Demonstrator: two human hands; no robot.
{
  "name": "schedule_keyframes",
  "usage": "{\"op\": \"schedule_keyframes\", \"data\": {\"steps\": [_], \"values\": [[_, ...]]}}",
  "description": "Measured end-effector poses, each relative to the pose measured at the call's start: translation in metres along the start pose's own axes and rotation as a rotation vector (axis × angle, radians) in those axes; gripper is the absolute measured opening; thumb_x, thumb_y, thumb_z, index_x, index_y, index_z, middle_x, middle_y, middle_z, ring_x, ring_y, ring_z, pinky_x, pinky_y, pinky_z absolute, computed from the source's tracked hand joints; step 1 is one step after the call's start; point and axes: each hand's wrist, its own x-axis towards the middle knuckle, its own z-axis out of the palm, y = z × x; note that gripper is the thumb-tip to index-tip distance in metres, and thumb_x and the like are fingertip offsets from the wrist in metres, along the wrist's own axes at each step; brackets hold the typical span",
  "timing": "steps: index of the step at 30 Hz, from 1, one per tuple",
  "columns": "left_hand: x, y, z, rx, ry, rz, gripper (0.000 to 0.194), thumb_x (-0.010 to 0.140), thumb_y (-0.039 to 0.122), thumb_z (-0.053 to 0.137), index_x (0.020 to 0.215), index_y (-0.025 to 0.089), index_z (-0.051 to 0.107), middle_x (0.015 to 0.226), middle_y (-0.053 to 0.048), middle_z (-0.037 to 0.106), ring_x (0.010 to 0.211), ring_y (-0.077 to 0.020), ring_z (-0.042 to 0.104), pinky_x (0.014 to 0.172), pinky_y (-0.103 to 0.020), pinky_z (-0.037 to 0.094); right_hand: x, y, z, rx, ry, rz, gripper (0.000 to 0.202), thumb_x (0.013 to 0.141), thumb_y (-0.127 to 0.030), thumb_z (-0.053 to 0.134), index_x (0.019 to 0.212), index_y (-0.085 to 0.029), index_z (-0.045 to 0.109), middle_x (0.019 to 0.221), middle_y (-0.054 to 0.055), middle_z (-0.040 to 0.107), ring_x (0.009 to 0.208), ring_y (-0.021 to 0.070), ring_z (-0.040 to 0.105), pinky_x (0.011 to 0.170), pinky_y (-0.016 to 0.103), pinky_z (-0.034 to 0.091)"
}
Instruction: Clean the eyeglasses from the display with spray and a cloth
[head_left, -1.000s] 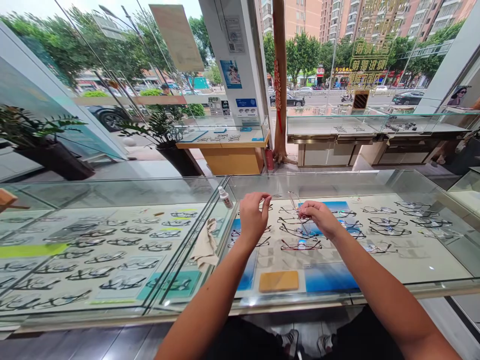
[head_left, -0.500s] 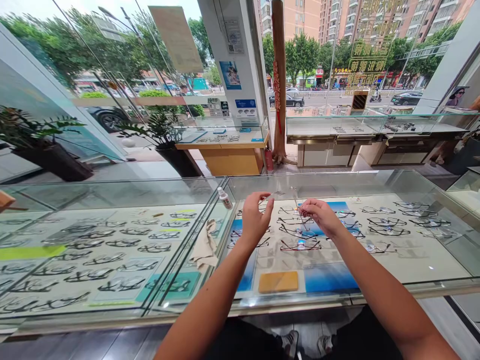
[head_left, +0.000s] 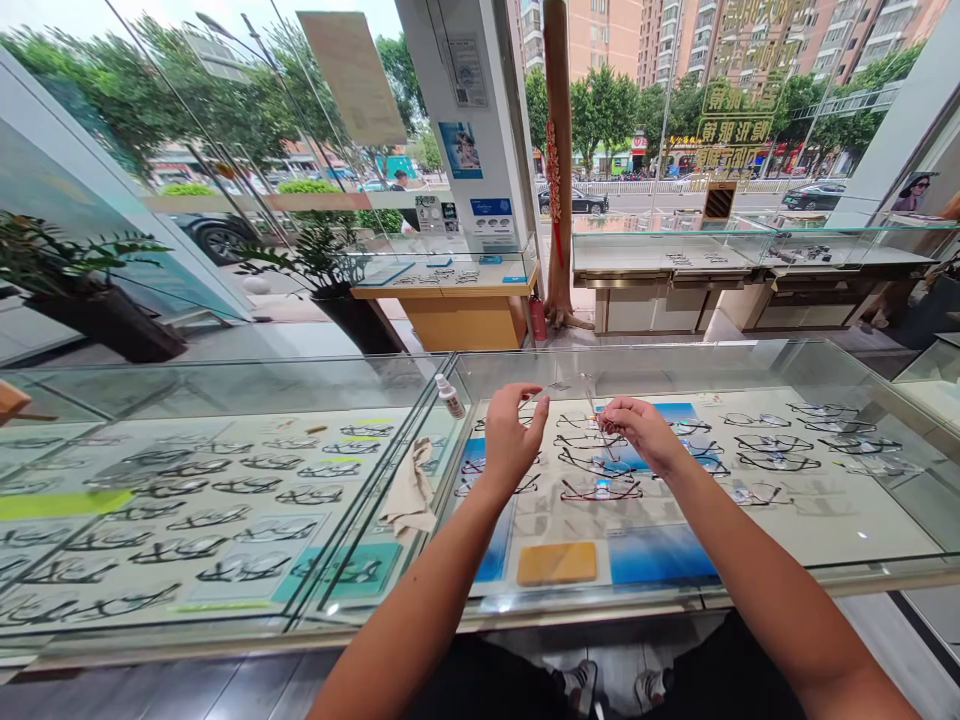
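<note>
Both my hands are raised over the glass display counter (head_left: 555, 630), fingers pinched. Between them is what looks like a pair of thin, see-through glasses (head_left: 559, 386), its outline faint against the glass. My left hand (head_left: 514, 432) pinches its left side, thumb and forefinger close together. At the other side, my right hand (head_left: 637, 430) has its fingertips closed round a thin temple arm. Beneath the glass lie rows of spectacle frames, including a red pair (head_left: 601, 492) below the hands. Exact finger contact is too small to make out.
A small white spray bottle (head_left: 449, 396) stands on the counter left of my hands, with a crumpled beige cloth (head_left: 410, 490) nearer me. Inside the case is a yellow-orange block (head_left: 556, 564). Beyond are a wooden post (head_left: 556, 170), potted plants and more display cases.
My hands and the glasses stay almost where they were. Outside the window at the left, a passer-by is now more plainly visible.
</note>
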Motion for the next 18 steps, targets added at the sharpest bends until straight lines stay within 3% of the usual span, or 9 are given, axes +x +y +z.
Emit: {"op": "schedule_keyframes", "data": {"steps": [8,12,14,16,18], "values": [[0.0,-0.002,0.002,0.034,0.036,0.054,0.019,0.099,0.036,0.059,0.104,0.02,0.067,0.103,-0.01,0.071,0.097,-0.0253,0.065,0.088,-0.04,0.05,0.0,-0.002,-0.001,0.015,0.015,0.006,0.022,0.068,-0.041,0.08,0.067,-0.021,0.069,0.07,0.001,0.07,0.072,0.0158,0.058,0.076,0.033,0.042],[-0.001,0.0,0.002,0.137,0.172,0.122,0.016,0.098,0.033,0.062,0.103,0.019,0.068,0.113,-0.013,0.067,0.107,-0.029,0.063,0.096,-0.046,0.048,0.0,-0.005,-0.005,0.012,0.035,-0.007,0.022,0.069,-0.041,0.081,0.068,-0.022,0.069,0.073,0.001,0.071,0.074,0.0158,0.058,0.077,0.033,0.042],[-0.002,0.003,0.001,0.173,0.234,0.157,0.013,0.097,0.031,0.064,0.102,0.019,0.068,0.108,-0.011,0.066,0.103,-0.0284,0.062,0.095,-0.046,0.047,0.001,-0.006,-0.006,0.008,0.044,-0.011,0.023,0.069,-0.041,0.083,0.067,-0.022,0.069,0.075,0.001,0.072,0.075,0.0158,0.058,0.078,0.033,0.042],[-0.003,0.005,0.0,0.137,0.229,0.223,0.008,0.098,0.026,0.064,0.099,0.019,0.068,0.098,-0.007,0.064,0.093,-0.0242,0.062,0.088,-0.041,0.049,0.001,-0.006,-0.007,0.009,0.052,-0.012,0.024,0.069,-0.041,0.084,0.068,-0.022,0.07,0.077,0.001,0.074,0.077,0.0162,0.06,0.079,0.033,0.043],[-0.004,0.008,-0.001,0.058,0.15,0.306,0.006,0.099,0.022,0.063,0.1,0.02,0.068,0.092,-0.004,0.063,0.083,-0.0192,0.061,0.08,-0.034,0.05,0.001,-0.005,-0.006,0.018,0.059,-0.009,0.025,0.069,-0.043,0.085,0.07,-0.022,0.071,0.081,0.001,0.076,0.082,0.0171,0.062,0.081,0.033,0.044]]}}
